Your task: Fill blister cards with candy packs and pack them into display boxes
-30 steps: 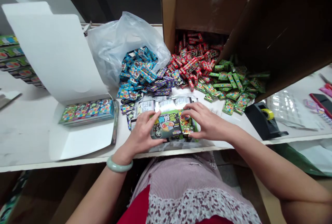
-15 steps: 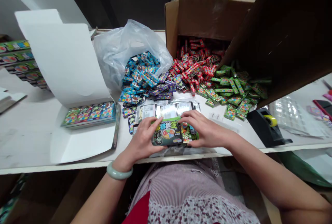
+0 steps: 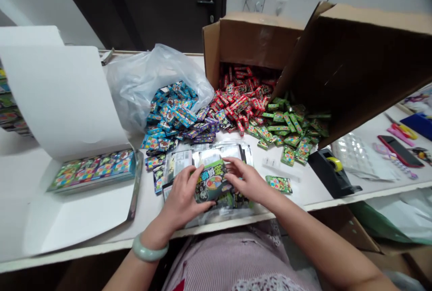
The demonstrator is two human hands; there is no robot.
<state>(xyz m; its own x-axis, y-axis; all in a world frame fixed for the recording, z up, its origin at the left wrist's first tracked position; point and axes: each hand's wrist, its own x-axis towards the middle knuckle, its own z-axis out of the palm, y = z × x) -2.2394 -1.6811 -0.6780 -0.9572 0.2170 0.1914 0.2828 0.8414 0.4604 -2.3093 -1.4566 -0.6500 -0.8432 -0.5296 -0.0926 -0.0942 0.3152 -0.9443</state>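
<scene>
My left hand (image 3: 182, 199) is shut on a small green and black printed packet (image 3: 209, 182), which it holds tilted just above the table. My right hand (image 3: 243, 179) has its fingers apart, with the fingertips at the packet's right edge. Beneath both hands lie more packets and shiny printed sheets (image 3: 216, 156). A single green packet (image 3: 278, 184) lies to the right of my right hand. Loose blue packets (image 3: 170, 113), red packets (image 3: 236, 100) and green packets (image 3: 286, 127) form heaped piles beyond my hands.
A clear plastic bag (image 3: 148, 86) stands behind the blue pile. An open cardboard box (image 3: 256, 41) spills packets. To the left is an open white card box (image 3: 60, 97) holding a row of packets. A black tape dispenser (image 3: 330, 173) and a phone (image 3: 400, 150) lie to the right.
The view has shifted up and left. The packet is now tilted in my left hand, my right hand has drawn off it, and a green packet now lies to the right.
</scene>
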